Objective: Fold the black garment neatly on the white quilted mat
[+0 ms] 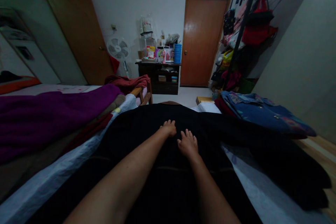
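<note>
A large black garment (147,122) lies spread over the bed, with one long sleeve (275,154) stretched out to the right. My left hand (169,128) rests on the upper middle of the cloth, its fingers reaching forward. Just right of it, my right hand (188,143) lies palm down on the same garment, fingers spread. Neither hand grips anything that I can see. Folds in the dark cloth are hard to make out.
To the right sits a folded blue denim garment (262,110). A purple blanket (52,119) covers the left side, near a reddish cloth (128,83) over a wooden frame. Beyond stand a white fan (118,48), a dark cabinet (157,84) and a wooden door (202,42).
</note>
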Available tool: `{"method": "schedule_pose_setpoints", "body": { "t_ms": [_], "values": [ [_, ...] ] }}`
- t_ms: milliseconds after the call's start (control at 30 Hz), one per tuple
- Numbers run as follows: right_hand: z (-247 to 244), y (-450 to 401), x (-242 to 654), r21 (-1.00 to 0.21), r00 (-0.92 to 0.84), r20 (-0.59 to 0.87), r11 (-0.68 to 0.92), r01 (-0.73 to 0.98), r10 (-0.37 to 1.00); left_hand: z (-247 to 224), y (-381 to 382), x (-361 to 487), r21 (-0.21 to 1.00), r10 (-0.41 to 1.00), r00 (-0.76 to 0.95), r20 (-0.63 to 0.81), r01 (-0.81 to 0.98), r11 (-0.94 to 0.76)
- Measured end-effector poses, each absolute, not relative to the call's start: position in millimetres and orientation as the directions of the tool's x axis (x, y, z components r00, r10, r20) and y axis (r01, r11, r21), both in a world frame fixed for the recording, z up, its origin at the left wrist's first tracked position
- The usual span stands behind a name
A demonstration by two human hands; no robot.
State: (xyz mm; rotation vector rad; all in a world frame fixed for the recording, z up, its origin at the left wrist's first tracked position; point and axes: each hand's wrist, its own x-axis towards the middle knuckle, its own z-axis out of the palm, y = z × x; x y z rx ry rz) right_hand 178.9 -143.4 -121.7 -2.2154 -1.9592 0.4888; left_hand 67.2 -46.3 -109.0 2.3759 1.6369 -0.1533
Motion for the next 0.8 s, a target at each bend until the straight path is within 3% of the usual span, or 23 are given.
{"method": "schedule_pose_setpoints", "body": {
  "t_ms": [100, 200, 367, 567, 700, 800],
  "values": [
    [-121, -140, 201, -0.295, 0.172, -0.161, -0.214, 0.931, 0.972, -121, -56, 76, 0.133, 0.946, 0.210, -0.246, 0.974, -0.181],
    [-123, -137, 213, -0.283, 0.249, -0.134, -0.278, 0.918, 0.959, -129, -68, 77, 0.135, 0.981, 0.149, -0.123, 0.982, -0.132],
    [-128, -137, 213, -0.276, 0.271, -0.100, -0.288, 0.917, 0.957, -134, -94, 79, 0.136, 0.980, 0.200, 0.004, 0.971, -0.199],
    [-130, -142, 206, -0.277, 0.303, -0.030, -0.300, 0.913, 0.952, -129, -166, 77, 0.210, 0.931, 0.363, -0.045, 0.914, -0.347],
    [-111, -140, 212, -0.224, 0.231, -0.108, -0.250, 0.942, 0.967, -126, -219, 63, 0.275, 0.865, 0.476, -0.161, 0.863, -0.424],
    [-79, -132, 228, -0.218, 0.137, -0.132, -0.164, 0.962, 0.982, -128, -243, 54, 0.277, 0.857, 0.508, -0.087, 0.839, -0.469]
  ]
}}
